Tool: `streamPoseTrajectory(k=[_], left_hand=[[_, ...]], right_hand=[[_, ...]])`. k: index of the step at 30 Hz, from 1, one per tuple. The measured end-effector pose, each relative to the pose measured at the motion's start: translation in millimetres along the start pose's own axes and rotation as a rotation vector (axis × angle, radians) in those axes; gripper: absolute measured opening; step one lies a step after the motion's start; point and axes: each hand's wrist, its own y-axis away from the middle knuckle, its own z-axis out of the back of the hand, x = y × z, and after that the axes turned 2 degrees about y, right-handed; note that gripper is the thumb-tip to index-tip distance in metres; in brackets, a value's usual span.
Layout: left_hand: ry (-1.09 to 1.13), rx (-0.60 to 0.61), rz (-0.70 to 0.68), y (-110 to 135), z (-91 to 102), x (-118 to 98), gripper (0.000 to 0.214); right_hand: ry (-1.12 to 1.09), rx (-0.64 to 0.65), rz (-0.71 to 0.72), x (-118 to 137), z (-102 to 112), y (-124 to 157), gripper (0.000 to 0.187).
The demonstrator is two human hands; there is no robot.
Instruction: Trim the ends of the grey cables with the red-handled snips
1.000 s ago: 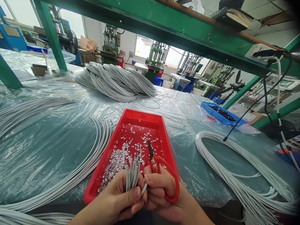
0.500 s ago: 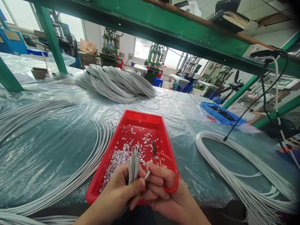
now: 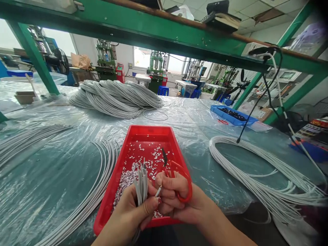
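Observation:
My left hand (image 3: 138,208) is closed around a bundle of thin grey cables (image 3: 141,184), their cut ends pointing up. One cable end (image 3: 159,190) sticks out sideways from between the left thumb and fingers, with a pale tip. My right hand (image 3: 173,194) pinches at that tip with thumb and forefinger. Red-handled scissors (image 3: 189,189) hang on the same hand, their dark blades pointing up and away. Below both hands lies a red tray (image 3: 151,130) strewn with small silvery foil scraps (image 3: 128,179).
A large coil of grey cable (image 3: 115,99) lies at the back. More cables (image 3: 94,191) curve along the left, and another loop (image 3: 230,164) lies right. A blue tray (image 3: 230,116) of black parts sits back right. Black and white cords (image 3: 271,89) dangle from the green shelf beam (image 3: 179,41).
The head view has shifted, so the surroundings sit further left. My right hand has drawn slightly away from the left, and more of the pinched cable's pale tip shows.

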Motion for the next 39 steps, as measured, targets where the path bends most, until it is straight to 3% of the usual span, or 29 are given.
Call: streamPoseTrajectory(k=[3,5,9,13,16,18,20,23,25,27,30,34,37,39], left_hand=[[0.087,0.034,0.064,4,-2.9,-5,0.028],[0.102,0.008,0.063,5,-5.1,-8,0.026],[0.114,0.0,0.068,1,-6.0,-6,0.025],[0.133,0.181,0.154,-4,-3.4,-6,0.034],[0.099,0.27,0.21,-5,-3.6,-11,0.038],[0.089,0.245,0.184,-4,-4.8,-13,0.038],[0.084,0.149,0.119,-2,-6.2,-12,0.032],[0.016,-0.03,0.046,-1,-7.1,-7,0.028],[-0.061,-0.075,0.023,-1,-7.0,-4,0.031],[-0.119,-0.066,0.001,-1,-6.4,-3,0.029],[-0.104,-0.059,-0.033,-1,-5.3,-3,0.025],[-0.011,-0.13,-0.025,1,-4.8,-3,0.026],[0.033,-0.163,-0.038,2,-6.7,-4,0.026],[0.058,-0.175,-0.051,2,-8.4,-5,0.026]], right_hand=[[0.056,-0.209,0.217,6,1,3,0.039],[0.157,-0.306,0.298,10,2,8,0.027],[0.259,-0.148,0.199,12,-1,14,0.021],[0.173,-0.085,0.136,1,-4,9,0.024],[-0.01,-0.01,-0.001,-7,-6,4,0.033],[-0.111,0.029,-0.079,-9,-8,3,0.039],[-0.151,-0.027,-0.068,-10,-12,3,0.044],[-0.099,-0.285,0.118,-9,-17,4,0.04],[-0.028,-0.423,0.231,-10,-20,4,0.031],[0.014,-0.405,0.226,-10,-20,2,0.035],[0.051,-0.239,0.11,-6,-13,-2,0.041],[0.333,-0.162,0.046,4,6,-4,0.034],[0.705,-0.203,0.047,10,20,-3,0.013],[0.906,-0.224,0.067,11,26,-3,0.013]])
